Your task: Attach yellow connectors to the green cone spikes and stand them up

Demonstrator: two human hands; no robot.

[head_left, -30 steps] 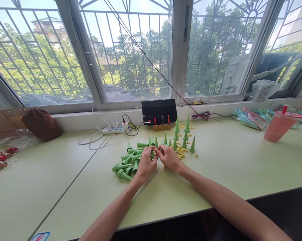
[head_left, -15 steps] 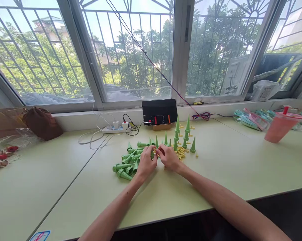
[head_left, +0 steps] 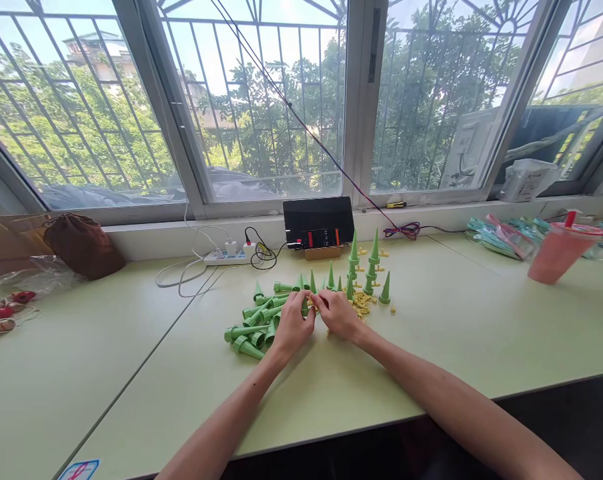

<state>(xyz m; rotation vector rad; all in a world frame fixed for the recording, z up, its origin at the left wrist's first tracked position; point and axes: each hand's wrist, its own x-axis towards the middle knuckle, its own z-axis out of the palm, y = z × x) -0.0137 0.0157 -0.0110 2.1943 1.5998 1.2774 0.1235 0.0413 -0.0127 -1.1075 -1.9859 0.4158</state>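
My left hand [head_left: 293,321] is closed round a green plastic cone-shaped spike [head_left: 304,309], mostly hidden by the fingers. Right against it, my right hand [head_left: 337,312] pinches at a small yellow plastic piece [head_left: 310,301] on the spike's near side; the fingertips cover most of it. To the left lies a heap of loose green spikes [head_left: 254,331]. A pile of small yellow pieces [head_left: 363,305] spreads beside my right hand. Behind it, stacked green spikes [head_left: 371,267] stand upright with yellow pieces sticking out sideways. One single spike [head_left: 385,291] stands at their right.
At the back, a phone [head_left: 324,239] leans on a black tablet [head_left: 318,215]. A white power strip [head_left: 226,257] with cables lies left of them. A pink cup [head_left: 561,257] and plastic-wrapped bundles [head_left: 504,237] are at right, a brown bag [head_left: 84,245] at left.
Both hands stay in almost the same place, with the right fingertips shifting slightly against the left. The heap, the pile and the standing spikes look unchanged.
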